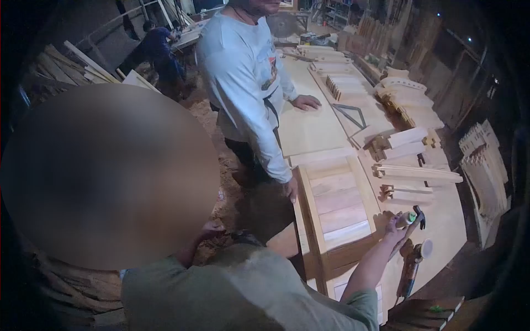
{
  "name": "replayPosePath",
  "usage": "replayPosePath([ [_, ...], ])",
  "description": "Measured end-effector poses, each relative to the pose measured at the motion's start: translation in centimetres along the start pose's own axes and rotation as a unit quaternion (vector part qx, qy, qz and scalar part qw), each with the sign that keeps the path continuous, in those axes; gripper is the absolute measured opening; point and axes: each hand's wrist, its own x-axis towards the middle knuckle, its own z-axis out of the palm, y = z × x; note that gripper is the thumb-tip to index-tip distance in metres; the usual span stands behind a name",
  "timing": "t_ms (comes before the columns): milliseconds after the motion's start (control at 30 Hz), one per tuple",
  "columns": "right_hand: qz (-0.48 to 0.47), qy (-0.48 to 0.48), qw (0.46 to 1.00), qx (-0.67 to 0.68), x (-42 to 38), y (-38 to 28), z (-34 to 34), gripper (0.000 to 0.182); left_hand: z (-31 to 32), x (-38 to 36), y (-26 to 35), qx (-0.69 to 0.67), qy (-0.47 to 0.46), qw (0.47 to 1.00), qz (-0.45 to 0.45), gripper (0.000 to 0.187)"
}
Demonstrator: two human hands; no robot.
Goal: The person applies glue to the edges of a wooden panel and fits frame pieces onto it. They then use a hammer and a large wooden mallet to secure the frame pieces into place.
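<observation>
My right hand (393, 225) is closed around a small bottle with a green top (407, 219), over the right side of the worktable. A claw hammer (420, 216) lies beside that hand, its handle running back along my wrist. Nearer to me, a power tool with a round disc-shaped head (410, 270) rests on the table. To the left of my right hand is a panelled wooden piece (338, 201) in a pale frame. My left hand (212, 229) is low at my left side, dim and partly hidden, so its fingers are unclear.
A co-worker in a light long-sleeved shirt (237, 71) stands at the table's left edge, one hand on the tabletop (303, 129). Wooden parts (411, 172) and a triangular frame (361, 115) lie farther right. Another person (157, 49) bends at the back left. A blurred oval covers the left.
</observation>
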Motion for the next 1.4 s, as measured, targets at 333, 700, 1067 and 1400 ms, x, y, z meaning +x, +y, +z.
replayPosePath([
  [333, -0.029, -0.045, 0.998, -0.022, -10.0, 6.6, 6.9, 0.049, -0.6, 1.4, 11.9, 0.232, -0.09, 0.967, 0.057, 0.054],
  [700, -0.347, 0.216, 0.883, -0.23, -48.0, 0.6, 5.8, 0.047, 13.4, -1.9, 32.9, 0.149, -0.353, 0.748, 0.543, 0.033],
  [1067, -0.607, 0.336, 0.365, -0.621, -61.2, -5.2, 13.3, 0.051, 30.2, -0.8, 40.1, 0.341, -0.021, 0.705, 0.622, 0.044],
  [1400, -0.423, 0.321, 0.597, -0.601, -61.6, -9.2, 4.0, 0.053, 30.2, -0.2, 39.9, 0.303, -0.027, 0.699, 0.647, 0.044],
])
